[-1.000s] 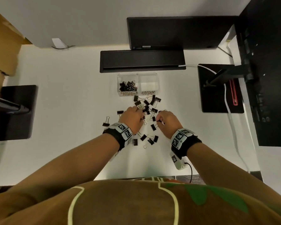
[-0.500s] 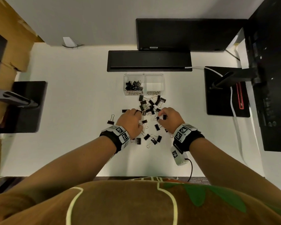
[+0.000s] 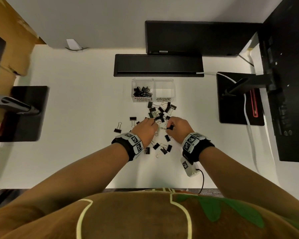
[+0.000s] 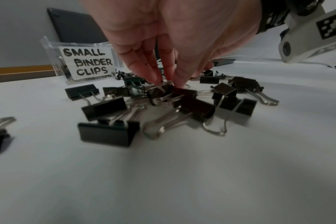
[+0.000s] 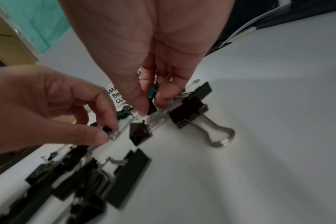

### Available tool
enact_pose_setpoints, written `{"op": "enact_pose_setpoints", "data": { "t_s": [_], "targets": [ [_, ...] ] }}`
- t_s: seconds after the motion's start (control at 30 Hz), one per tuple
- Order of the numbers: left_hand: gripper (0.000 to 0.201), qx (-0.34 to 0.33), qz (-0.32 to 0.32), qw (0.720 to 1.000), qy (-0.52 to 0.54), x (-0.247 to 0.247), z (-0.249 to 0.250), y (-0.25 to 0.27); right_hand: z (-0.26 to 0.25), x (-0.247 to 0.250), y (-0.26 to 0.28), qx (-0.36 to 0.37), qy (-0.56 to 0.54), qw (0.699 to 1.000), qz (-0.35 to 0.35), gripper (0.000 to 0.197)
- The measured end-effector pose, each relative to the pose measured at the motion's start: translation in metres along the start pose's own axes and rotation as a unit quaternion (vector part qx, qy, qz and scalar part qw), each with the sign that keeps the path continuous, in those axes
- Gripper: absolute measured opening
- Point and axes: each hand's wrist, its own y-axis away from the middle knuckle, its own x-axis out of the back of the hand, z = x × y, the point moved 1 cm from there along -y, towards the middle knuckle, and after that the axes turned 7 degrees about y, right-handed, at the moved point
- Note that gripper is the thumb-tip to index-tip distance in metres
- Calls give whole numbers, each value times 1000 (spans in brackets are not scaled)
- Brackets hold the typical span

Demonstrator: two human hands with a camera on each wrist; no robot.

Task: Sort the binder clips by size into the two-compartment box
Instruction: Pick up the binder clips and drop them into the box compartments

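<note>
A clear two-compartment box (image 3: 153, 81) stands behind a loose pile of black binder clips (image 3: 160, 112). Its left half, labelled small binder clips (image 4: 86, 63), holds several small clips (image 3: 142, 91); the right half, labelled medium (image 3: 164, 91), looks empty. My left hand (image 3: 151, 121) reaches into the near side of the pile, and its fingertips (image 4: 153, 78) pinch a clip by its wire handle (image 5: 112, 134). Close beside it on the right, my right hand (image 3: 170, 127) pinches a small black clip (image 5: 151, 94) just above the table.
More clips lie scattered on the white desk (image 3: 76, 135), left of my left hand (image 3: 117, 130) and near my wrists (image 3: 162, 149). A black bar (image 3: 159, 65) sits behind the box. Black monitor bases stand at the left (image 3: 24, 114) and right (image 3: 236, 100), with a white cable (image 3: 248, 131).
Both hands have edged forward toward the pile near the box. The left fingertips have closed on a clip; the right hand has kept its small clip throughout.
</note>
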Motion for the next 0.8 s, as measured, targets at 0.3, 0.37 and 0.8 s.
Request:
{"op": "enact_pose_setpoints", "data": {
  "t_s": [0.3,0.37,0.8],
  "targets": [
    [37,42,17,997,66,-9,-8,6,-53,43,-39,1,-120,991,57,9],
    [40,52,15,996,74,-6,-8,8,-72,57,-57,4,-139,988,61,9],
    [21,134,181,938,264,31,-24,13,-117,58,-97,55,-32,998,6,35]
  ]
}}
